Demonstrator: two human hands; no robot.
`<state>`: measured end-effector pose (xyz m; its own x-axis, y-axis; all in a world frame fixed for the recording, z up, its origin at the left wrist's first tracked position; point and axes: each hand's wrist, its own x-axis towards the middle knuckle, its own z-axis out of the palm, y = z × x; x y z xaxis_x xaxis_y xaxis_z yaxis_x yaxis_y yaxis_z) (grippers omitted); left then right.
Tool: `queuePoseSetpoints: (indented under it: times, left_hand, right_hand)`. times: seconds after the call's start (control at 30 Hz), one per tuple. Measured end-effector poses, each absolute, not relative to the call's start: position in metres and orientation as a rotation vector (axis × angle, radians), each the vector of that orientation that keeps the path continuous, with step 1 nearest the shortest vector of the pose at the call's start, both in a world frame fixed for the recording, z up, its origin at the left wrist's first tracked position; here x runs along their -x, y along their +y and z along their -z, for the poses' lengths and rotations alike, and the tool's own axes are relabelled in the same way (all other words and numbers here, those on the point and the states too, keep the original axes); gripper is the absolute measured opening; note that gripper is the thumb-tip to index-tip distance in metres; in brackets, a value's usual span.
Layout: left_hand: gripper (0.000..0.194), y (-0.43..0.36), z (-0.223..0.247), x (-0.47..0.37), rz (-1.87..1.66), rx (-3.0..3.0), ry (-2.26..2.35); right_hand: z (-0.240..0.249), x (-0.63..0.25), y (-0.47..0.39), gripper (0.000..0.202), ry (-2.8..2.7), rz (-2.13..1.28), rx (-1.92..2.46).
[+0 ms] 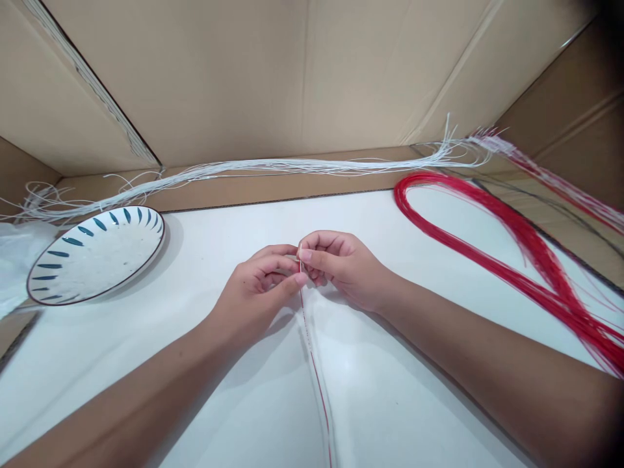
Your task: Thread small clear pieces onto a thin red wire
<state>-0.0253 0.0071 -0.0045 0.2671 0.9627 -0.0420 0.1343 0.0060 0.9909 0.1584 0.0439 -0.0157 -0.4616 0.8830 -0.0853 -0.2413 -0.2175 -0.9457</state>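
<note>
My left hand [266, 276] and my right hand [341, 266] meet over the middle of the white tabletop [234, 396]. Between their fingertips they pinch the upper end of a thin red and white cord [316, 374]. From there the cord runs down toward me, past the bottom edge of the view. My left thumb and forefinger close on it just below my right fingertips. A short pale tip shows above my right thumb. The rest of that end is covered by my fingers.
A white plate with dark blue-green strokes [104, 260] stands at the left, beside a clear plastic bag [22, 266]. White strands [273, 167] lie along the cardboard wall [219, 78]. Looped red strands [439, 240] lie at the right, near a red-and-white bundle [541, 172].
</note>
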Motion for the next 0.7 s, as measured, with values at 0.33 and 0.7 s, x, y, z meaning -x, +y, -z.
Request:
queuePoseSetpoints:
  times: [0.33,0.7]
  left_hand:
    - [0.017,0.0071,0.0009,0.0230,-0.973,-1.290,1.150]
    - [0.015,0.0062,-0.0009,0.0241,-0.951,-1.296,1.180]
  right_hand:
    - [0.0141,-0.1579,0.0437,0.039,-1.295,-1.766,0.887]
    - [0.0129,-0.1580,0.0434,0.029,-1.344,-1.764,0.884]
